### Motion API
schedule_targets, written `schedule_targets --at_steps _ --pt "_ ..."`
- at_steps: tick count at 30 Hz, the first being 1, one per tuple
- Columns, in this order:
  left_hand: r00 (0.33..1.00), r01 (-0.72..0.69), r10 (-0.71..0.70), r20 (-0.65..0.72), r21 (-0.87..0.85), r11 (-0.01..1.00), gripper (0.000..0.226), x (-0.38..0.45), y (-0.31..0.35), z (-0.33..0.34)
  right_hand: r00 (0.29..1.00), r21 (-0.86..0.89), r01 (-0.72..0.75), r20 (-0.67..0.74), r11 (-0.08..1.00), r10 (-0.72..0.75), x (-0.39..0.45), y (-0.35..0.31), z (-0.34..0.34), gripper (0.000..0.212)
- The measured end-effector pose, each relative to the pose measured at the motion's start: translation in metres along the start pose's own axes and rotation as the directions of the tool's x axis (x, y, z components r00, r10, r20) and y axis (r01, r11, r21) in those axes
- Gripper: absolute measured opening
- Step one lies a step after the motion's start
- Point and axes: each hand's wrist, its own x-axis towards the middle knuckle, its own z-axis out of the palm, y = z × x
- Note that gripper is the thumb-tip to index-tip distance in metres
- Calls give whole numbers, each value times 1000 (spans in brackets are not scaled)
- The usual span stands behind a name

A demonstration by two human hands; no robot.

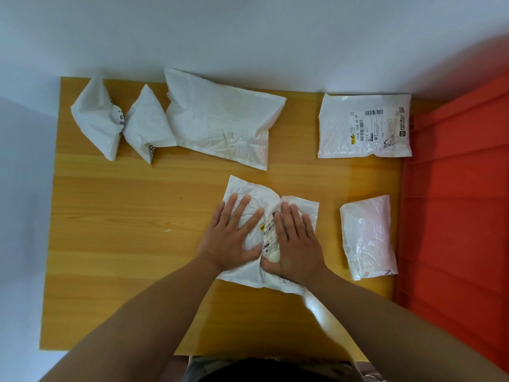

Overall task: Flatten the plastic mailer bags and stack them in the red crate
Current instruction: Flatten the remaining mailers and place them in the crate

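Observation:
A crumpled white mailer bag lies in the middle of the wooden table. My left hand presses on its left half with fingers spread flat. My right hand presses on its right half, fingers straight, beside a printed label. The red crate stands against the table's right edge. Other white mailer bags lie around: a large creased one at the back, two crumpled ones at the back left, a flat labelled one at the back right and a flat one at the right.
A pale wall runs behind the table's far edge. Bare wood shows on the table's left half and along its front. My dark clothing fills the bottom of the view.

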Motion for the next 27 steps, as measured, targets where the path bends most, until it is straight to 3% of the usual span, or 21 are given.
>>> schedule_targets --at_steps 14,27 --pt "1000 -2 2 18 -1 1000 82 0 -1 3 999 0 -3 48 1000 3 5 -4 3 110" --pt "972 56 -53 228 -5 998 88 -1 2 -17 982 5 -22 188 1000 20 -19 29 -24 113"
